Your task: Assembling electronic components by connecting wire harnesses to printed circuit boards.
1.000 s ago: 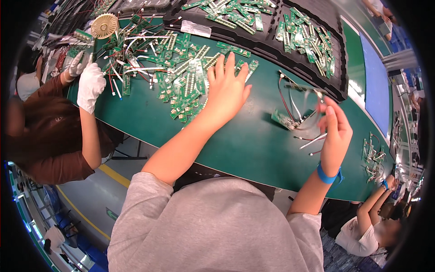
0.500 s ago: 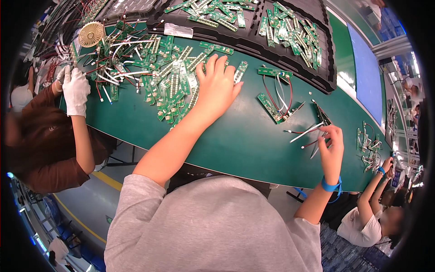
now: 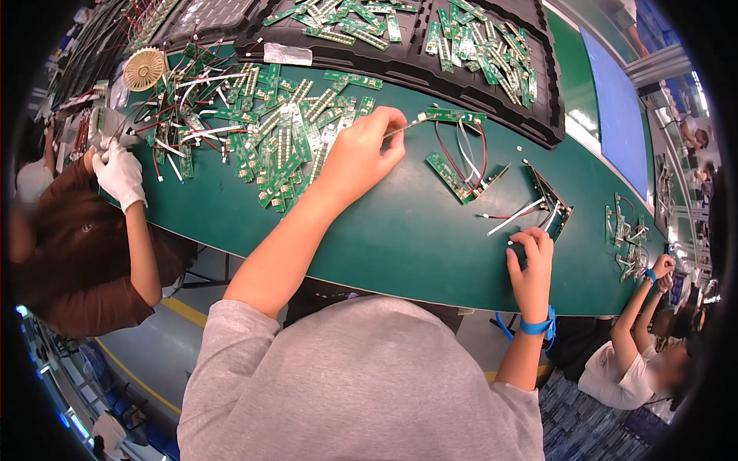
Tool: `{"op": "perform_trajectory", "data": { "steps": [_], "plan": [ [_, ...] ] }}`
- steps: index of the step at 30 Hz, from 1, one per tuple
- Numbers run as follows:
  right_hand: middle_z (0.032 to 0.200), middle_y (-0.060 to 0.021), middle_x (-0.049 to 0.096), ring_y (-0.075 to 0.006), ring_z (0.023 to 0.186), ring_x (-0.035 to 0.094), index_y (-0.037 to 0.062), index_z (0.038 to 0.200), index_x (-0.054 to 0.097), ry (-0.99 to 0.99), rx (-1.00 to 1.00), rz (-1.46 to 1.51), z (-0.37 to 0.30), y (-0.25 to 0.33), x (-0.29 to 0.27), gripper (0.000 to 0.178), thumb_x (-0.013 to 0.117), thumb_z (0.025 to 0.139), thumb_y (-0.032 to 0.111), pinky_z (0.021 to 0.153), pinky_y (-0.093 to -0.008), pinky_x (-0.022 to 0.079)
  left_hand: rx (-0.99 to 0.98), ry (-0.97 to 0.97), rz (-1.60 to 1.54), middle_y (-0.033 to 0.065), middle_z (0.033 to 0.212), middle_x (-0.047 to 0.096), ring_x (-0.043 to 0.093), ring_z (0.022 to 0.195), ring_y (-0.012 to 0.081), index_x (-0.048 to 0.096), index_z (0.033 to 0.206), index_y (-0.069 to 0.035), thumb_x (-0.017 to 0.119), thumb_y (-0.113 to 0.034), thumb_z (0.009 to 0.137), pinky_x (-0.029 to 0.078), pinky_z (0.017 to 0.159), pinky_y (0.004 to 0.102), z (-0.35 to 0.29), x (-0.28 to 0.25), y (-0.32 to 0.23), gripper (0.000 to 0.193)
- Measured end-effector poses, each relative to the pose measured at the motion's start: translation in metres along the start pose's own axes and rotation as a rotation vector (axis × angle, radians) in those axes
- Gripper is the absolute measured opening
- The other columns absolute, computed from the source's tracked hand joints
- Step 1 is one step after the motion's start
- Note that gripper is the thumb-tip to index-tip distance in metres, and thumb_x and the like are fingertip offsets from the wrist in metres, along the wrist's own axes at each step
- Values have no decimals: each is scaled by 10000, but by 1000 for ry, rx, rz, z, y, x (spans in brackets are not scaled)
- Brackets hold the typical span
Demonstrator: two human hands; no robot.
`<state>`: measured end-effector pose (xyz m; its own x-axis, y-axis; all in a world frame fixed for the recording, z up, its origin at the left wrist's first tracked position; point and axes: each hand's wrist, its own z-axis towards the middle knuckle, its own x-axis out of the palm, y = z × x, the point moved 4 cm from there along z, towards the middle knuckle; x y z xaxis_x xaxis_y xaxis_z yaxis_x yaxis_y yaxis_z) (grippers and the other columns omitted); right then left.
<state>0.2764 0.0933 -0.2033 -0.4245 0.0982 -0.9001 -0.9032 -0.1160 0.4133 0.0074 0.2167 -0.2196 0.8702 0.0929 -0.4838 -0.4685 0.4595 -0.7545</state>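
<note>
My left hand (image 3: pixel 364 154) pinches a narrow circuit board (image 3: pixel 400 129) between thumb and fingers, seen nearly edge-on, at the right side of a heap of green circuit boards (image 3: pixel 288 142). Over the table's right part my right hand (image 3: pixel 532 265) is closed, fingers curled to the thumb. A small white connector (image 3: pixel 510 243) shows at its fingertips, apparently on the end of a wire lead. Just beyond stands a wired board assembly (image 3: pixel 550 198), its white and dark leads reaching toward that hand. Another wired board assembly (image 3: pixel 455 173) lies between my hands.
A black tray (image 3: pixel 492 107) of loose boards stands at the back. Tangled wired boards (image 3: pixel 188 107) and a round cream-coloured disc (image 3: pixel 144 69) lie left, near a co-worker's gloved hand (image 3: pixel 121 173). More wired boards (image 3: pixel 629 238) lie right, near another person's hands (image 3: pixel 663 269).
My left hand has lifted a board from the heap's edge and closed on it. My right hand has shifted left and nearer to me, to the end of a lead.
</note>
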Motion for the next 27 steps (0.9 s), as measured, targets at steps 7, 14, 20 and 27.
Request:
{"op": "perform_trajectory", "data": {
  "steps": [7, 14, 20, 27],
  "plan": [
    [890, -142, 473, -288, 866, 468, -5, 822, 476, -67, -89, 45, 15, -10, -5, 114, 569, 758, 10, 797, -334, 377, -286, 98, -615, 67, 827, 561, 528, 690, 94, 407, 1048, -11, 486, 0, 832, 432, 642, 229, -6, 6, -1, 231],
    [874, -132, 560, -193, 839, 527, 0, 940, 449, -680, -39, 825, 44, -43, -65, 92, 422, 921, 86, 808, -294, 413, -439, 208, -859, -19, 726, 471, 432, 606, 47, 435, 1086, -34, 536, -82, 843, 352, 536, 189, -9, 5, -1, 268],
    [654, -38, 429, -79, 484, 338, 21, 960, 482, -524, -96, 1177, 63, 5, -78, 100, 448, 914, 103, 426, -203, 268, -491, 459, -964, 55, 674, 571, 521, 540, 96, 475, 1095, -10, 411, -171, 921, 402, 552, 222, -10, 8, -10, 245],
    [744, -3, 554, -9, 571, 397, 5, 1000, 545, 137, 203, 1103, 77, 86, 14, 164, 536, 863, 95, 484, -151, 288, -484, 478, -868, 105, 870, 620, 614, 688, 137, 440, 1150, -16, 416, -89, 914, 461, 665, 240, -18, 8, -22, 249]
  ]
}}
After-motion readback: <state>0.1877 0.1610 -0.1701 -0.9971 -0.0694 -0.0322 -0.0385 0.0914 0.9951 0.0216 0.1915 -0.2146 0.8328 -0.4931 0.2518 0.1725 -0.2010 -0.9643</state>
